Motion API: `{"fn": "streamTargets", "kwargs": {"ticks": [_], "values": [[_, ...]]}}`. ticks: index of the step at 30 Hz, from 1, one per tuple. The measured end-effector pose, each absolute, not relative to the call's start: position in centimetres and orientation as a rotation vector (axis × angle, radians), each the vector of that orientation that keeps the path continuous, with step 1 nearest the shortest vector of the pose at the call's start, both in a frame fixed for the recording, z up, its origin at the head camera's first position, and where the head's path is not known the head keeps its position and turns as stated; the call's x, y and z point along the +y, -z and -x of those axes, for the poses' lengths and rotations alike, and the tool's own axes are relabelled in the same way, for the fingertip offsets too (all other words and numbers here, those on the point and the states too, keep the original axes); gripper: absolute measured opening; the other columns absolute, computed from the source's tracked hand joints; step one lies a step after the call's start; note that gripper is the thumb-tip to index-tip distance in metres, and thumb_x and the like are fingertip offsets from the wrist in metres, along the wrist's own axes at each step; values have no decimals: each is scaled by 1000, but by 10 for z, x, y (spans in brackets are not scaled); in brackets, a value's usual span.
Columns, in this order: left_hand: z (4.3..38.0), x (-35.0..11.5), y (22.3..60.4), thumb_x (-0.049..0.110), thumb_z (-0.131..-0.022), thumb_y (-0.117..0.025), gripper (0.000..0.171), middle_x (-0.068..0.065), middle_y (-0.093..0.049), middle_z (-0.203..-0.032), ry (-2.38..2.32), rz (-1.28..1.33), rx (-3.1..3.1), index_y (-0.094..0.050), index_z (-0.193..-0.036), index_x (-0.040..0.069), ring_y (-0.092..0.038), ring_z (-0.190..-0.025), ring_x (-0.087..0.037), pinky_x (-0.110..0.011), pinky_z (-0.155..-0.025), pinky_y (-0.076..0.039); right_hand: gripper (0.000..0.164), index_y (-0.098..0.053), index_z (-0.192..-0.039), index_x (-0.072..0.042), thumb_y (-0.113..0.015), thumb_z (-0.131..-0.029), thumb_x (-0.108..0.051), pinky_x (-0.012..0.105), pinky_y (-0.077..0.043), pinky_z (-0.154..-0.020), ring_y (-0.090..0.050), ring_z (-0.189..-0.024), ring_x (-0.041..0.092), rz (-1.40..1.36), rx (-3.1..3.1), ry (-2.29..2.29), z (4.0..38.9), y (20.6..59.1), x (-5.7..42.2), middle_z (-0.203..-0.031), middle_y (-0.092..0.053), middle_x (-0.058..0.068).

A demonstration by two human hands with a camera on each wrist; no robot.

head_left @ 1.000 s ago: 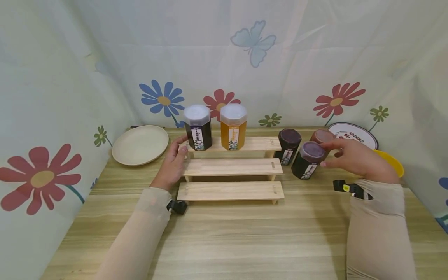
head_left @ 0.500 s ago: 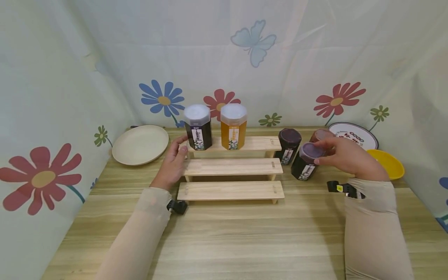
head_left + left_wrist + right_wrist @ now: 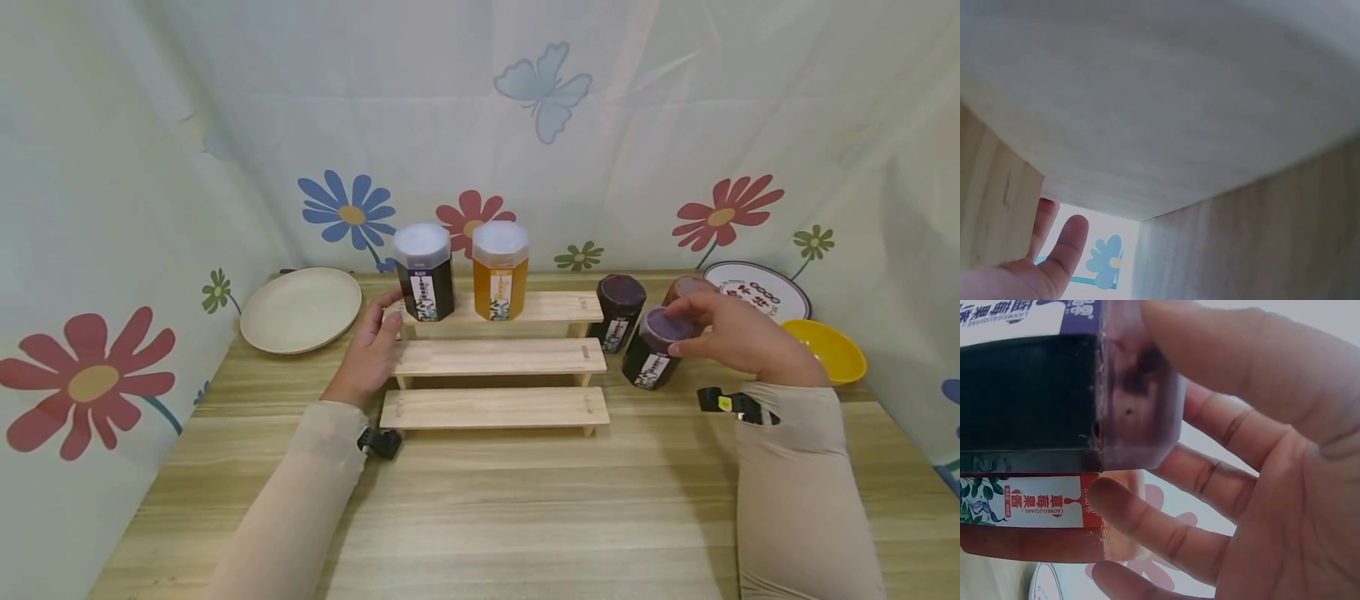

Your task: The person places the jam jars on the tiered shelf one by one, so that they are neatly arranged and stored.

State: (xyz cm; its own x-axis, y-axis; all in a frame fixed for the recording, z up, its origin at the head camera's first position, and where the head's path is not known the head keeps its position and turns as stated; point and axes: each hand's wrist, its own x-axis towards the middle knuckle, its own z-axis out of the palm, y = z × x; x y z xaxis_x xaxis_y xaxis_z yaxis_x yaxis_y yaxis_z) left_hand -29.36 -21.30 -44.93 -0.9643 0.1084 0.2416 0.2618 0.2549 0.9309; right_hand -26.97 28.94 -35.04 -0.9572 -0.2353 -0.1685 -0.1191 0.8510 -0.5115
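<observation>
A three-step wooden rack [image 3: 495, 408] stands mid-table. My left hand [image 3: 365, 354] holds the left end of its upper steps; thumb and fingertips show beyond the wood [image 3: 1004, 206] in the left wrist view. On the top step stand a dark jam jar [image 3: 425, 283] and an amber jar [image 3: 500, 283], both with whitish lids. Right of the rack, my right hand [image 3: 738, 337] pinches the purplish lid of a dark jam jar [image 3: 651, 362], which leans slightly. Its other fingers spread beside a red jam jar [image 3: 1041, 544], mostly hidden in the head view.
Another dark jar [image 3: 618, 312] stands between the rack and the held one. A cream plate [image 3: 300, 310] lies at the back left. On the right are a patterned white plate [image 3: 787, 293] and a yellow bowl [image 3: 836, 354]. A flowered curtain [image 3: 637, 200] closes off the back.
My right hand has moved left onto the dark jar's lid and pinches it; the jar has shifted slightly toward me and left. My left hand and the rack have stayed put.
</observation>
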Motion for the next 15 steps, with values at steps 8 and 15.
{"fn": "streamTargets", "kwargs": {"ticks": [8, 15], "values": [[294, -214, 451, 25, -116, -37, 45, -12, -35, -167, 1788, 358, -2394, -38, -158, 10, -28, -154, -28, -54, -126, -20, 65, -55, -147, -8, -85, -91, -20, 55, -56, -99, -52, -121, 43, 319, 2789, 785, 274, 356, 288, -143, -52, 23], [295, -214, 452, 26, -116, -37, 44, -11, -37, -165, 1780, 363, -2394, -39, -157, 12, -29, -154, -27, -54, -126, -20, 65, -56, -146, -10, -86, -90, -23, 51, -57, -95, -56, -117, 40, 311, 2812, 768, 273, 357, 288, -141, -59, 23]]}}
